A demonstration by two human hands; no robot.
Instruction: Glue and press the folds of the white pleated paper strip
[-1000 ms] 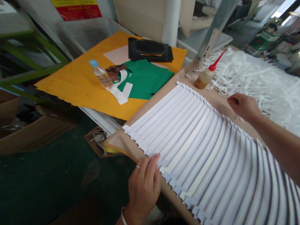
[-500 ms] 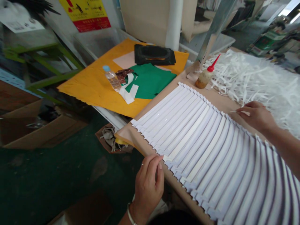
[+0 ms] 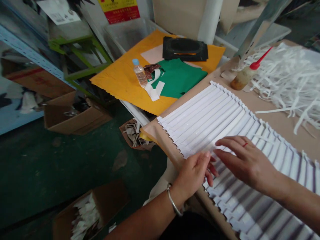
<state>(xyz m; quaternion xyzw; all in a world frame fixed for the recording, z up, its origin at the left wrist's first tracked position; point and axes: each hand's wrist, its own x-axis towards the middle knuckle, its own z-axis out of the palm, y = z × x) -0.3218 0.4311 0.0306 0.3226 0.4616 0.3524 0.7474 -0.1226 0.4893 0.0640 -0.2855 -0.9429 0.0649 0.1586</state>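
Note:
Overlapping white strips with notched ends [image 3: 200, 116] lie in a long row across the brown-covered table [image 3: 270, 116]. My left hand [image 3: 196, 171], wearing a bracelet, is at the near edge of the row, thumb and forefinger pinched together. Close to it, my right hand [image 3: 246, 161] hovers over the row with its fingers curled in a pinch. A thin white strip [image 3: 265, 138] runs out beyond the right hand, and a pale blurred end shows between the fingertips of both hands. My fingers partly hide it.
A tangled heap of white strips [image 3: 295, 76] covers the table's far right, beside a red-tipped glue bottle [image 3: 243, 76]. Left of it are a yellow sheet [image 3: 112, 80], green cloth [image 3: 182, 78], water bottle [image 3: 140, 74] and black case [image 3: 185, 48]. Cardboard boxes [image 3: 75, 123] stand on the floor.
My right hand has come from beside the heap to the near edge, meeting my left hand. The left has turned inward and moved right. The view has shifted slightly.

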